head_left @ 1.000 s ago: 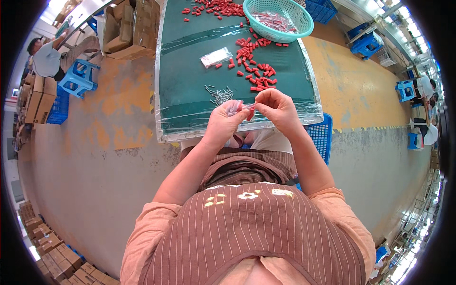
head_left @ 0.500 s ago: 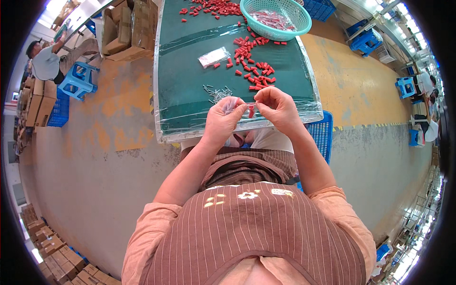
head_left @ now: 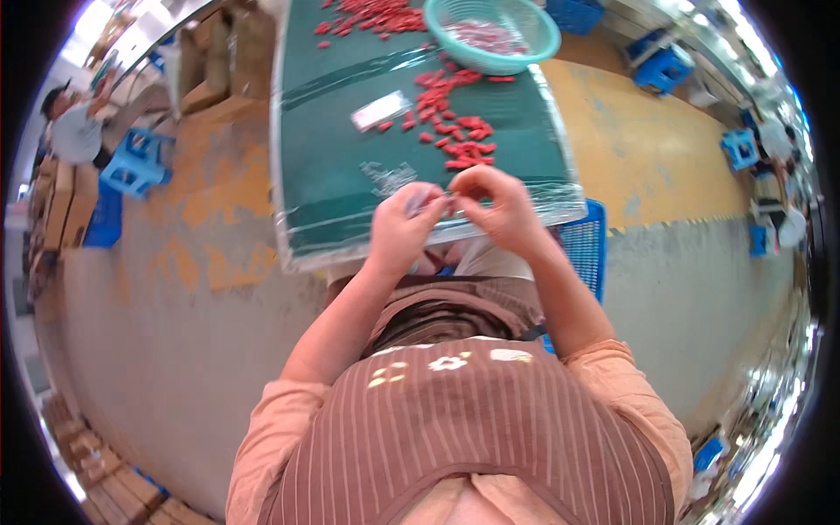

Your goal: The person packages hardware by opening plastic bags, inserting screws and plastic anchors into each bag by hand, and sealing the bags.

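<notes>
Over the near edge of the green-topped table (head_left: 328, 206), my left hand (head_left: 401, 229) and my right hand (head_left: 503, 212) meet, fingertips pinched close together. Between them is a small clear plastic bag (head_left: 422, 200), bunched partly inside my left hand. A bit of red shows at the fingertips; the earlier frame shows a red tapered piece in the bag. Just beyond my left hand lies a pile of thin silver metal pins (head_left: 388, 178). Small red tapered pieces (head_left: 470, 154) are scattered beyond my right hand. Motion blur smears the details at the fingertips.
A teal plastic basket (head_left: 435, 39) at the far right holds filled clear bags. A white packet (head_left: 381, 111) lies mid-table, and more red pieces (head_left: 372, 16) lie at the far edge. A blue crate (head_left: 584, 254) stands right of my knees. People sit at both sides.
The whole view has shifted slightly, and blurred. My fingertips have drawn closer together, so the bag and its red piece are now mostly covered.
</notes>
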`<action>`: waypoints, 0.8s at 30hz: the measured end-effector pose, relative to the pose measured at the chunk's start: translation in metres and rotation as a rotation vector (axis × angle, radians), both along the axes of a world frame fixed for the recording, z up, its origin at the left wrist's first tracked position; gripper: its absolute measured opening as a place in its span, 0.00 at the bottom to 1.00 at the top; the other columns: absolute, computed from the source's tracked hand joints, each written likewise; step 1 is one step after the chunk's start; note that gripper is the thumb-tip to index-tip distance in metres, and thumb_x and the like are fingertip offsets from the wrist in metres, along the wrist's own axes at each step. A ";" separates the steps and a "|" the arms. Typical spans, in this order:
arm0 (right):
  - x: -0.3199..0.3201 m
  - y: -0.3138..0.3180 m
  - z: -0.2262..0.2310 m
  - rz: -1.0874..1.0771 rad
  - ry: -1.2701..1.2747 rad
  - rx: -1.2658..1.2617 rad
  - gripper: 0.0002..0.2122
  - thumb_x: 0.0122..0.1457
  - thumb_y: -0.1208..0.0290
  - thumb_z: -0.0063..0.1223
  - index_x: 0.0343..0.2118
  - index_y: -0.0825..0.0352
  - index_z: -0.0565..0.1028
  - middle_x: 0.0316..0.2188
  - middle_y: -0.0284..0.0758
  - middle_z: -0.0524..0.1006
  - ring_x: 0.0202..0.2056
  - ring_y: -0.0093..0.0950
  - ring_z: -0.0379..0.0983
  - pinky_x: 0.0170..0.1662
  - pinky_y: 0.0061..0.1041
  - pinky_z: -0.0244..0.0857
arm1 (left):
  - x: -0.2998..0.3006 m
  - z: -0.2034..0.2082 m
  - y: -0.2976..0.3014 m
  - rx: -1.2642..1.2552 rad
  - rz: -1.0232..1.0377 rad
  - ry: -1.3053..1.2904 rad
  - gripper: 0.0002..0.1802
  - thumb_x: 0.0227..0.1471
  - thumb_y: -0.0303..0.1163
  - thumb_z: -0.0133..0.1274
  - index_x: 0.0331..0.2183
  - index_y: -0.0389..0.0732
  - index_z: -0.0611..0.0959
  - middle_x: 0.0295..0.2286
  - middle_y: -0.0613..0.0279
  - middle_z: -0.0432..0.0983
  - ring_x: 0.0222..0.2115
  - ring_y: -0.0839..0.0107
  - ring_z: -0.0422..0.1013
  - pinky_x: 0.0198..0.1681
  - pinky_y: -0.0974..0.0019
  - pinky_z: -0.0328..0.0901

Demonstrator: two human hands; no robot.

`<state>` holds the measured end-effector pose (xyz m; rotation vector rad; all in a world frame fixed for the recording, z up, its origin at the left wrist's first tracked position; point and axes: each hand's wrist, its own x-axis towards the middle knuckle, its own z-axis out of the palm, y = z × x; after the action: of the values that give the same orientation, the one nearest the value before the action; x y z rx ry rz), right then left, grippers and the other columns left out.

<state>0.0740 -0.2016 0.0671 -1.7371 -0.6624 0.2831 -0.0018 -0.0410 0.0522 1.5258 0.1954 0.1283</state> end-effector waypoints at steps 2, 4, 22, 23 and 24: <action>-0.006 0.011 -0.005 -0.034 -0.234 0.027 0.08 0.47 0.76 0.58 0.32 0.69 0.75 0.26 0.38 0.74 0.28 0.31 0.72 0.32 0.27 0.66 | -0.004 0.006 0.003 0.279 0.049 0.011 0.10 0.52 0.36 0.56 0.26 0.41 0.79 0.18 0.76 0.65 0.19 0.84 0.57 0.21 0.75 0.53; -0.005 0.023 -0.016 0.014 -0.297 0.115 0.07 0.47 0.75 0.58 0.30 0.69 0.75 0.24 0.38 0.73 0.27 0.35 0.70 0.32 0.31 0.65 | -0.006 -0.003 0.012 0.211 0.103 0.149 0.07 0.50 0.30 0.56 0.30 0.36 0.81 0.24 0.65 0.75 0.27 0.77 0.69 0.31 0.72 0.63; -0.018 0.008 0.003 0.023 -0.182 -0.012 0.09 0.47 0.80 0.55 0.32 0.70 0.72 0.26 0.36 0.70 0.29 0.29 0.70 0.34 0.27 0.65 | -0.010 -0.017 0.010 -0.074 -0.001 0.062 0.02 0.53 0.26 0.53 0.30 0.39 0.77 0.17 0.75 0.65 0.13 0.88 0.56 0.14 0.81 0.49; -0.019 0.007 0.002 0.026 -0.145 0.003 0.09 0.47 0.80 0.55 0.33 0.71 0.72 0.26 0.36 0.70 0.29 0.29 0.70 0.34 0.27 0.65 | -0.011 -0.016 0.010 -0.074 -0.012 0.069 0.02 0.53 0.26 0.53 0.30 0.39 0.77 0.17 0.75 0.65 0.13 0.88 0.57 0.14 0.81 0.49; -0.020 0.005 0.002 0.030 -0.107 0.017 0.09 0.47 0.81 0.55 0.33 0.71 0.72 0.26 0.36 0.70 0.29 0.29 0.70 0.34 0.27 0.65 | -0.010 -0.016 0.009 -0.074 -0.014 0.068 0.02 0.53 0.26 0.53 0.30 0.39 0.77 0.17 0.75 0.65 0.13 0.88 0.57 0.14 0.81 0.49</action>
<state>0.0542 -0.1962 0.0692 -1.7365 -0.7668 0.2050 -0.0121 -0.0315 0.0360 1.4584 0.2410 0.0574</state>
